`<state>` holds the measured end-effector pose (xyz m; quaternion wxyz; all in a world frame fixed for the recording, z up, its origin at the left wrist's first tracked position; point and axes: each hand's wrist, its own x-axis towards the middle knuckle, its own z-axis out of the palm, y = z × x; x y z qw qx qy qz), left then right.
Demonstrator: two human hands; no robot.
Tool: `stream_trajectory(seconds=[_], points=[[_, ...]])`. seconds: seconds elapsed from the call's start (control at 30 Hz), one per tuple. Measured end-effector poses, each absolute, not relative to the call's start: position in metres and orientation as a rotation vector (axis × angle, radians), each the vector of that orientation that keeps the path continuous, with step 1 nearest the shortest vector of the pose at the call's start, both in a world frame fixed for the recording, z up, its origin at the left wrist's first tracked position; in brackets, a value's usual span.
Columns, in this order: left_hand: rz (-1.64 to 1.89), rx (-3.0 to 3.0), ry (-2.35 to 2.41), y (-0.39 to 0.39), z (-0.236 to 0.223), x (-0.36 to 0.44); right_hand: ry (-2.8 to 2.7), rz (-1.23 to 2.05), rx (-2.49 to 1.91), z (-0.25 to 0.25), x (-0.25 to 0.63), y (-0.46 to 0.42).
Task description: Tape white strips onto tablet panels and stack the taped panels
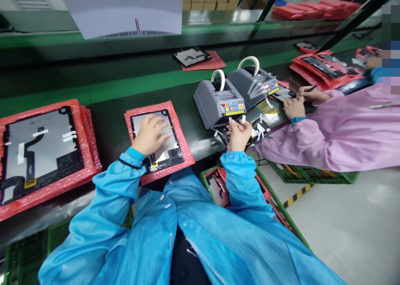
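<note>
A tablet-sized display panel (173, 148), silver-backed with a black border, lies on a red bubble-wrap sheet (185, 145) in front of me. My left hand (150, 133) rests over its upper part, fingers spread, holding nothing. To the right, my right hand (239, 135) is at the front of the nearer grey tape dispenser (215, 101), just below its button panel. Its fingertips are pinched together, with small white tape strips (243, 119) sticking up from them. A dark bit also shows at the fingers, too small to name.
A second tape dispenser (253, 83) stands behind the first. At left is a stack of wrapped panels (46, 143); another panel (192, 56) lies at the back. A green crate (281, 210) sits below my right arm. On the right, a co-worker's hands (295, 106) hold a pen-like tool.
</note>
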<state>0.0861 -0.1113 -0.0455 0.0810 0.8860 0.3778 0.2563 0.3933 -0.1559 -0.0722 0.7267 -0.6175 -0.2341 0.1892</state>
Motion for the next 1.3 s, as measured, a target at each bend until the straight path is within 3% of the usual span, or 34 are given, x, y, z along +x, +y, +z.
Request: stream_trajectory(seconds=[0.2,0.53,1.03,1.3], points=[[0.762,2.492,1.07,-0.117,-0.035,0.107,-0.752,0.47,-1.343,-0.055,0.38,-0.172],[0.824,2.125,1.026,-0.13,-0.024,0.127,-1.284,1.065,-1.196,-0.019,0.3,-0.175],[0.884,1.761,1.249,-0.129,-0.053,0.112,-1.191,1.256,-1.221,-0.049,0.284,-0.141],[0.587,1.973,1.717,-0.13,-0.054,0.124,-1.346,1.15,-1.492,-0.066,0.284,-0.128]])
